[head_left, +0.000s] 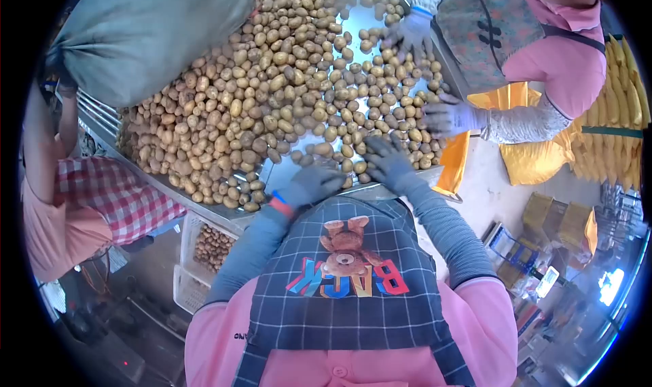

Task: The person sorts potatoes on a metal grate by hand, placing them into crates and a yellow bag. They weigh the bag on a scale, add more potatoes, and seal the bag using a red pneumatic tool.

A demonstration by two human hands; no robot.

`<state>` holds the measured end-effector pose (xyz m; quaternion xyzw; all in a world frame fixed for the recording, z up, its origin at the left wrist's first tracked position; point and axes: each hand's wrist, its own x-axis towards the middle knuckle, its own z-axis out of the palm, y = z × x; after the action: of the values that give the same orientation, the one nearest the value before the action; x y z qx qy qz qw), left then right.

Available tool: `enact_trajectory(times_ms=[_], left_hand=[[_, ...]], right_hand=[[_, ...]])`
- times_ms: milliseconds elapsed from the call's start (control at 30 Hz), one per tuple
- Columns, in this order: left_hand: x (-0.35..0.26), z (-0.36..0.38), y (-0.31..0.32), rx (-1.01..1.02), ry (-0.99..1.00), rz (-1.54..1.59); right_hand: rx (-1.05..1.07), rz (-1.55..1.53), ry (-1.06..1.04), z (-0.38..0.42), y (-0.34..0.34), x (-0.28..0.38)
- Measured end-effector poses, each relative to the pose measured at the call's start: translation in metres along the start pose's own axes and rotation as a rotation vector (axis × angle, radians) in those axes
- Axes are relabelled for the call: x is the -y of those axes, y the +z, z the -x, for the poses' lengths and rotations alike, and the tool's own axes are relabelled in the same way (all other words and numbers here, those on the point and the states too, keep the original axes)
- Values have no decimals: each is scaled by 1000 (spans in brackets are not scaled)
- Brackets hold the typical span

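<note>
Potatoes [224,108] are heaped on a metal sorting table [278,175], densest at the left and middle. My left hand [318,182], in a grey glove with a red and blue band at the wrist, lies low over the table's near edge. Its fingers point right, stretched out beside a few potatoes, slightly blurred. To the right, my right hand [390,163], also grey-gloved, rests on potatoes near the edge with its fingers spread. I see no potato gripped in either hand, though the undersides of both are hidden.
Across the right side, a co-worker's gloved hands [448,117] reach among the potatoes. Another person in a checked apron [119,197] stands at the left beside a large full sack [156,34]. White crates [193,285] stand below; yellow bags [536,159] lie at the right.
</note>
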<state>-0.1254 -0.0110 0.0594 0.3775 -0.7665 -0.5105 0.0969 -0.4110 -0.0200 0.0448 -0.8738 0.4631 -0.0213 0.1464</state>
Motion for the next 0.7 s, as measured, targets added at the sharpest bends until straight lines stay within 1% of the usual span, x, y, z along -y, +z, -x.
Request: enact_trajectory(times_ms=[33,67,100,133,167,200,233,267,300,333,367,433,467,500,533,567,600,633,700], left_hand=[[-8,10,-21,-219,-10,105],[-5,24,-37,-441,-25,216],[10,31,-53,-760,-1,-114],[28,41,-70,-1063,23,-457],[46,60,-79,-1179,-216,-627],[88,76,-73,-1195,-504,-675],[85,82,-67,-1197,-518,-674],[79,91,-58,-1075,-556,-794],[72,99,-50,-946,-592,-912],[63,103,-37,-901,-649,-827],[64,108,-19,-864,-644,-858],[30,113,11,-664,-719,-807],[29,115,24,-664,-740,-799],[32,118,37,-713,-699,-759],[32,119,45,-758,-650,-720],[31,121,51,-755,-657,-716],[28,120,54,-784,-601,-681],[26,118,56,-816,-546,-650],[20,118,60,-820,-552,-651]], right_hand=[[38,42,23,4,-5,-13],[25,76,82,2,-5,-24],[-62,30,200,-4,4,-30],[-126,-99,307,-13,9,-29],[-188,-227,414,-23,15,-20],[-318,-159,342,-34,11,1],[-446,-91,262,-48,1,26],[-416,-149,223,-52,-6,55],[-220,-224,20,-53,-13,66],[-92,-114,-58,-45,-4,66],[38,-3,-136,-34,7,59],[47,53,-146,-29,16,17],[53,67,-153,-31,16,6],[1,67,-168,-32,16,1],[-49,61,-55,-40,16,2],[-97,61,56,-47,16,4],[-140,101,160,-56,15,14],[-139,100,146,-68,10,35],[-390,-349,183,-79,4,82]])
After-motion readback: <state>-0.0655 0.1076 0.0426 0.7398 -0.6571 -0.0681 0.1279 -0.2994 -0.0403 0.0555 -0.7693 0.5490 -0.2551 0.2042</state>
